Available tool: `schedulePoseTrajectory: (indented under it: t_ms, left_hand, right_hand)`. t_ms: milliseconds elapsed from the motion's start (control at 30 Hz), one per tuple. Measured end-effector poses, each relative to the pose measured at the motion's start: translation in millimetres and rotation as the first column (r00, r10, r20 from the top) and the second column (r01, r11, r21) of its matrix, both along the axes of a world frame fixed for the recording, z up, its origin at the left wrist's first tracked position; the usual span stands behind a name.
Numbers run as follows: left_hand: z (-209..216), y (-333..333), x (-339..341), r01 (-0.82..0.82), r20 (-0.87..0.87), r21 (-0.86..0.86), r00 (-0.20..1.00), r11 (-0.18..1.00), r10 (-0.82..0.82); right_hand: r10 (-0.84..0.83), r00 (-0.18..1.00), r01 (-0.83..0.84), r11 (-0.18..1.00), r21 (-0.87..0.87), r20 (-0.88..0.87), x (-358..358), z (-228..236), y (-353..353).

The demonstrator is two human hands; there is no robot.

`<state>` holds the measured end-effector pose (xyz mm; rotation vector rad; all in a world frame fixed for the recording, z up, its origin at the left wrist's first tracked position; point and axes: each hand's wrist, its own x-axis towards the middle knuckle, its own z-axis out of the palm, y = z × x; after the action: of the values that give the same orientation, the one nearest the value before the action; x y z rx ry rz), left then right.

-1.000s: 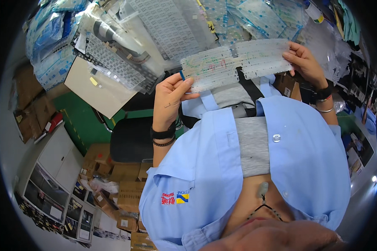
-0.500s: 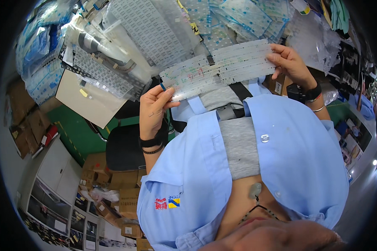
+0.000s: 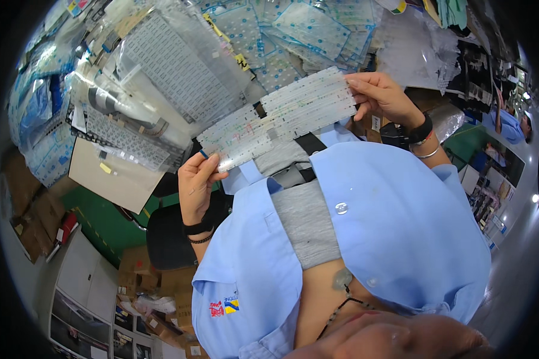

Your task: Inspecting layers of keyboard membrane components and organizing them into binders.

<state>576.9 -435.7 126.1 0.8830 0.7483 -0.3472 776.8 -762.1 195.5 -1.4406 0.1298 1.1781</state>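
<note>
A long, thin whitish sheet [image 3: 305,105] made of narrow parallel strips, with small dark, red and green marks, is stretched between my two hands in front of my chest. A small dark gap sits near its middle on the far edge. My left hand [image 3: 196,182] pinches the sheet's left end between thumb and fingers, beside a small blue tab. My right hand [image 3: 384,99] grips the far right end, thumb and fingers closed on its edge. The sheet is tilted, its right end farther from me than its left.
Beyond the sheet lie clear plastic bags [image 3: 314,30] with blue prints, a large sheet of printed labels [image 3: 173,66] and a narrower patterned sheet [image 3: 126,134]. A beige board [image 3: 111,176] juts out at left. A black chair [image 3: 173,233], cardboard boxes [image 3: 176,287] and grey cabinets [image 3: 90,275] stand lower left.
Both hands and the sheet sit farther left in the picture, and the sheet slants more steeply. The whole scene has shifted left as well. Both hands keep their hold.
</note>
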Motion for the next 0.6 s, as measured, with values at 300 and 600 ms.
schedulePoseTrajectory:
  t_ms: [300,600]
  left_hand:
    - [-11.9,-0.6,1.2,0.026,0.007,0.002,1.000,1.000,-0.026]
    - [-5.5,2.1,4.2,0.015,-0.004,-0.008,1.000,1.000,-0.015]
  right_hand:
    - [0.036,0.998,-0.034,0.999,-0.038,0.046,0.1,-1.1,-6.4]
    - [0.058,0.997,-0.056,0.998,-0.034,0.054,4.3,-1.6,-6.2]
